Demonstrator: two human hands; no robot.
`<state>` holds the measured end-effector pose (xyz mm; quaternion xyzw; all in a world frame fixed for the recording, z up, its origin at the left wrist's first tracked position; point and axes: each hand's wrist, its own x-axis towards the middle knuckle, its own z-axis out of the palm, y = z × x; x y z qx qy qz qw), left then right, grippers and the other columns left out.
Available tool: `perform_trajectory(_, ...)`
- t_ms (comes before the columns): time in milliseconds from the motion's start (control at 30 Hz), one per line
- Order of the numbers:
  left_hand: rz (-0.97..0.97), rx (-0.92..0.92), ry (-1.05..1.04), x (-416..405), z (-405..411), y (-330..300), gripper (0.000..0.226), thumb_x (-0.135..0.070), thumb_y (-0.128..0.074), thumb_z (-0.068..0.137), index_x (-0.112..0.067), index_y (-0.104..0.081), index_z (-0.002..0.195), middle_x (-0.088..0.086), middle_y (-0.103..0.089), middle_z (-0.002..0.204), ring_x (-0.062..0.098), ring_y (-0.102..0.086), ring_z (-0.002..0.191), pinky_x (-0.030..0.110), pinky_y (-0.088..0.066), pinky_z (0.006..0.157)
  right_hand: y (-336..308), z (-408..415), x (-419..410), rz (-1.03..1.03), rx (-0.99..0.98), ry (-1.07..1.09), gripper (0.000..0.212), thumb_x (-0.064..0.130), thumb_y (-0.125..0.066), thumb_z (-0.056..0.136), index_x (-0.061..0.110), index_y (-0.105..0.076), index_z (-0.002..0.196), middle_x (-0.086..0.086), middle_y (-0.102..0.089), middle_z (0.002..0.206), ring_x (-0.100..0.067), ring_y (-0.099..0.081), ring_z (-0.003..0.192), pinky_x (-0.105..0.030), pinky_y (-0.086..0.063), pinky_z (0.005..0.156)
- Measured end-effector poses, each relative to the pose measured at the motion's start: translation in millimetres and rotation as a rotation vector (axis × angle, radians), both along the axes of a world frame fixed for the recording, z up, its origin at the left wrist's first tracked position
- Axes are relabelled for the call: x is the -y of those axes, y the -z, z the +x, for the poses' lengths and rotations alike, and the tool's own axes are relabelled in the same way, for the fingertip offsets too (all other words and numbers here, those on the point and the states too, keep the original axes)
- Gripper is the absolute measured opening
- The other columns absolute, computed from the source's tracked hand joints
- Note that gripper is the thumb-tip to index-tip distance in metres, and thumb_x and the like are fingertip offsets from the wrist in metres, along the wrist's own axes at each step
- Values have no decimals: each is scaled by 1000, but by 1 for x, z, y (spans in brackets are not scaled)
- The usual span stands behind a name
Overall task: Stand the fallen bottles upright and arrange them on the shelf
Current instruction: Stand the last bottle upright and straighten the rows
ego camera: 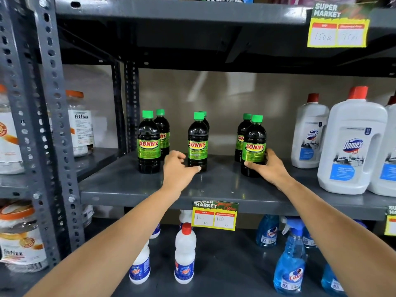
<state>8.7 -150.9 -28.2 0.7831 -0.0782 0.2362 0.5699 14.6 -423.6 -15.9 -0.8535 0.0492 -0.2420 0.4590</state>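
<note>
Several dark SUNNY bottles with green caps stand upright in pairs on the grey shelf point(128, 187). The left front bottle point(148, 144) has another one behind it. My left hand point(177, 170) is at the base of the middle front bottle point(197, 142), thumb touching its foot, fingers curled beside it. My right hand point(267, 168) wraps the lower part of the right front bottle point(254, 146), which stands upright on the shelf. A second bottle stands behind each of these. No bottle lies on its side.
Large white Domex jugs point(351, 146) stand right of the SUNNY bottles. Fitfizz jars point(80, 123) sit on the rack at left, behind a perforated steel post point(49, 125). Below are white bottles point(184, 254) and blue spray bottles point(291, 262). A price tag point(215, 216) hangs on the shelf edge.
</note>
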Motion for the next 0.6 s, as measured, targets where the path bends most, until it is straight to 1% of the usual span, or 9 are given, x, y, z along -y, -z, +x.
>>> perform_trajectory(100,77,-241,24,-1,24,-7,100,-24,-92,65,-10,-31,144,11,-34,146,29,-40,131,39,-38,102,-1,0,0,-9,8,4,74,35,-83,71,15,-47,132,-5,-62,129,-24,-58,119,-32,-45,95)
perform_trajectory(133,83,-297,57,0,33,-10,109,-25,-92,65,-10,-25,149,11,-31,152,30,-36,136,41,-36,106,0,1,0,-10,9,6,74,36,-84,71,15,-47,132,-6,-62,129,-24,-58,119,-33,-45,96)
perform_trajectory(167,78,-328,102,1,40,-12,108,-26,-92,64,-11,-27,150,11,-35,152,29,-39,134,42,-37,106,0,1,0,-13,11,9,74,36,-84,71,15,-47,131,-6,-62,129,-24,-58,119,-33,-46,96)
perform_trajectory(233,92,-331,168,3,47,-14,84,-24,-91,67,-11,-47,138,10,-55,137,24,-52,117,36,-43,97,0,0,0,-22,10,10,75,38,-84,70,15,-48,131,-6,-63,129,-24,-59,118,-34,-47,97)
perform_trajectory(267,112,-310,163,4,50,-14,71,-23,-89,69,-11,-55,130,9,-61,129,22,-55,108,32,-43,90,1,0,1,-28,7,12,75,38,-84,70,15,-48,131,-6,-63,129,-24,-59,118,-33,-47,96)
perform_trajectory(300,126,-288,145,5,52,-14,63,-23,-88,70,-11,-59,125,9,-64,124,21,-56,103,30,-43,85,0,-1,2,-41,6,11,75,39,-84,70,15,-48,131,-6,-63,128,-24,-59,118,-32,-47,95)
perform_trajectory(400,165,-243,110,3,50,-12,60,-25,-88,70,-11,-61,121,8,-65,118,21,-57,100,28,-43,80,-2,-9,1,-71,12,17,72,37,-83,71,14,-49,129,-5,-63,127,-24,-60,117,-29,-46,90)
perform_trajectory(500,193,-193,128,2,36,-10,59,-26,-88,71,-12,-62,122,6,-65,117,18,-56,97,27,-42,82,-2,-20,1,-83,12,20,70,36,-83,72,13,-48,128,-5,-63,127,-24,-60,117,-32,-48,94)
perform_trajectory(600,217,-154,157,0,22,-7,58,-27,-88,70,-13,-64,121,5,-67,118,18,-59,101,27,-43,86,-1,-32,1,-105,12,25,71,38,-83,71,14,-48,128,-6,-63,127,-25,-60,116,-35,-48,96)
